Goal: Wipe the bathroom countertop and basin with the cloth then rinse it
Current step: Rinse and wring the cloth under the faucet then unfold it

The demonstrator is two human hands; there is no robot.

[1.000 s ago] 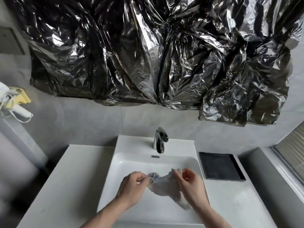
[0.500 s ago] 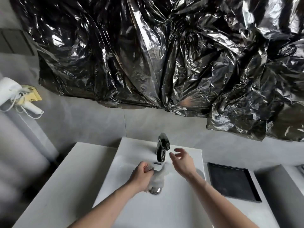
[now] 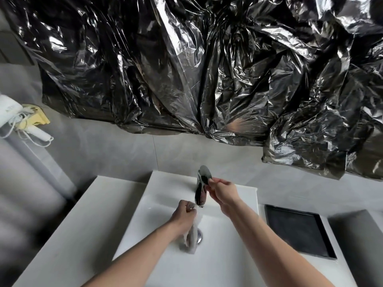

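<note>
R hand: fingers curled, thumb + fingertips pinching the tap lever at its top. L hand: tight fist gripping the cloth over the basin. Cloth whitish, bunched, hangs from the fist below the spout, lower end over the drain. Black tray on counter at R.

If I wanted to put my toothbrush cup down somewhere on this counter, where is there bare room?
The widest bare patch is the white countertop left of the basin, out to its left edge. The black tray fills most of the right side. The basin's middle is crowded: the left hand grips the cloth over the drain, and the right hand is on the faucet.
</note>
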